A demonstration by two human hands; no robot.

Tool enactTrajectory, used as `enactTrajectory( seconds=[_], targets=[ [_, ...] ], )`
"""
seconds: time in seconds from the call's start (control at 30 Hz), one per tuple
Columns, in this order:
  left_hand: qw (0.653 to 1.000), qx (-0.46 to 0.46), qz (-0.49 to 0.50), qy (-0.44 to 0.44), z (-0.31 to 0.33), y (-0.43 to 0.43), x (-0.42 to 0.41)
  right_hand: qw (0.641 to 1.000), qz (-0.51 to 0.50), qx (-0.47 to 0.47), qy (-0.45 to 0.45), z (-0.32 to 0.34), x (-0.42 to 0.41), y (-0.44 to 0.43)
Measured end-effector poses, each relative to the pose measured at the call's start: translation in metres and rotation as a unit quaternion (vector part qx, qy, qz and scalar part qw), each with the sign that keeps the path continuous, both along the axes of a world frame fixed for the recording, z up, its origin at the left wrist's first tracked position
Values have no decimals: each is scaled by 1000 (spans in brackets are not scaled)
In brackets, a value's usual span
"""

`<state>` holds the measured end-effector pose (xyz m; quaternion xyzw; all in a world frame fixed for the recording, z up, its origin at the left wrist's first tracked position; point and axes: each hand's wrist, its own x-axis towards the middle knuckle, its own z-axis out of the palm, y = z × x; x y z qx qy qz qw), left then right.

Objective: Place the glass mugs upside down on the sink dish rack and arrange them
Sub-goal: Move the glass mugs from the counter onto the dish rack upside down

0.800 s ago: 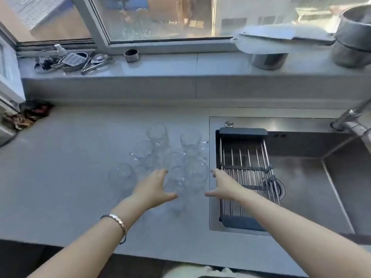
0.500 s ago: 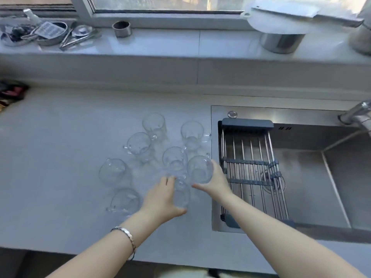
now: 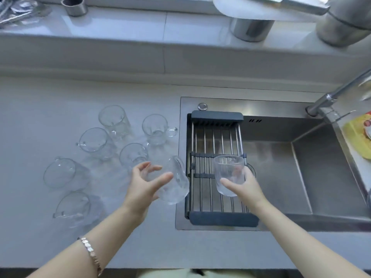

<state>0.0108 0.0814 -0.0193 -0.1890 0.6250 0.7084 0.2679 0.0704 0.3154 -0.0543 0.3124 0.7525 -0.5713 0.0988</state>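
The right hand (image 3: 244, 186) grips a glass mug (image 3: 229, 174) from the side, mouth up, held over the middle of the dish rack (image 3: 215, 167); its handle cannot be made out, hidden behind the fingers or lost in the clear glass. The left hand (image 3: 145, 184) is wrapped loosely around a second mug (image 3: 175, 187) that is tipped on its side above the counter (image 3: 60, 247), just left of the sink's (image 3: 281, 167) edge; the thumb lies across the glass and the fingers are spread behind it, so how firm the hold is cannot be told, and whether the glass touches the counter is unclear. A bracelet (image 3: 90, 252) sits on the left wrist.

Six more mugs stand upright on the counter to the left: one at the back (image 3: 114, 120); one with its handle pointing right (image 3: 156, 128); one in the middle (image 3: 133, 155), partly behind the left fingers; three toward the left (image 3: 94, 140) (image 3: 60, 173) (image 3: 73, 206); their outlines fade into the grey surface and some handles are hard to find.

The rack spans the left end of the sink, bare of mugs. A tap (image 3: 331, 97) is cut off at the right edge; a yellow item (image 3: 357, 135) beside it is cropped and unclear. On the ledge behind, a small metal ring (image 3: 74, 6), a steel pot (image 3: 251, 29) and another vessel (image 3: 345, 23) are all cut by the top edge.
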Motion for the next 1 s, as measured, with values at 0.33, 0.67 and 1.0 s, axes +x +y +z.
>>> enactTrajectory(
  seconds=[0.33, 0.67, 1.0],
  targets=[
    [961, 146, -71, -223, 5, 78, -42, 991, 55, 116, -21, 13, -18, 91],
    [889, -332, -315, 23, -1, 136, -107, 866, 339, 367, 22, -17, -138, 100],
    [644, -572, -429, 272, -41, 198, -150, 838, 356, 406, -71, -62, -149, 89]
  ],
)
